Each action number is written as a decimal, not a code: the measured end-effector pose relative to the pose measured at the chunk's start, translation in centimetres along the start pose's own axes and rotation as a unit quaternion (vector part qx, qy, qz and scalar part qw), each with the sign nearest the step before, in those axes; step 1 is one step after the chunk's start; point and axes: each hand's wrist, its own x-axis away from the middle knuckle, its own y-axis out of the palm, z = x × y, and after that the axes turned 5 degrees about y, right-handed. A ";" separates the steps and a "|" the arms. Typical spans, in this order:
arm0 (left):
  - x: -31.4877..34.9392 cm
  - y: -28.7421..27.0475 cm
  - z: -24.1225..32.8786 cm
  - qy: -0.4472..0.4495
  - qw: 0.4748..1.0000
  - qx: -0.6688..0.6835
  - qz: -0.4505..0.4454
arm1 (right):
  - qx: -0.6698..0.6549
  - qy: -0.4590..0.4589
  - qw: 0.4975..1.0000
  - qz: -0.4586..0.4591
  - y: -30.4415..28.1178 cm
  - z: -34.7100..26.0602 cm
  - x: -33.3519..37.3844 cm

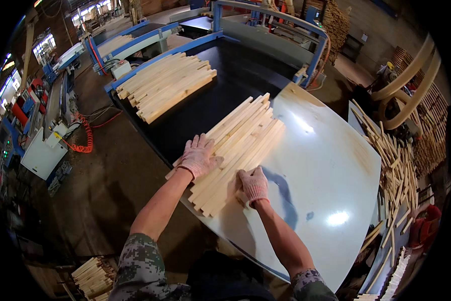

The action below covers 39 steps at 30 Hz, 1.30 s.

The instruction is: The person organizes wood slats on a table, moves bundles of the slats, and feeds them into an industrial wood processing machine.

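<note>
Far strips (167, 85) lie on the bed (245, 65) behind near strips (243, 143), loose sticks (401, 178) seemingly heaped right.

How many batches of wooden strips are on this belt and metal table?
2. The farther batch lies on the black belt; the nearer batch sits where belt meets metal table, with the left hand on top, the right hand at its edge.

- Dim hall; white light comes through windows (44, 47) at the far left.
- Two glare spots burn on the pale tabletop (331, 170).
- Soft shadow lies along its near left edge.
- Nearer wooden strips (248, 135) look crisp.
- Straight edges bow toward the black rim.
</note>
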 end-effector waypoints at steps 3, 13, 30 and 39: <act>1.2 0.2 -5.5 -0.011 0.980 0.129 0.154 | 0.007 0.009 1.000 -0.003 5.3 -4.9 -5.5; 28.0 15.3 -15.6 -0.485 0.671 0.555 0.084 | -0.072 -0.011 0.997 -0.039 17.3 -14.7 -17.4; 25.6 34.4 3.3 -0.149 0.821 0.269 -0.481 | -0.297 -0.212 0.863 -0.350 -8.3 11.0 17.0; 28.2 38.0 20.5 0.026 0.857 0.066 -0.510 | -0.780 0.108 0.617 -0.012 -15.4 43.4 43.3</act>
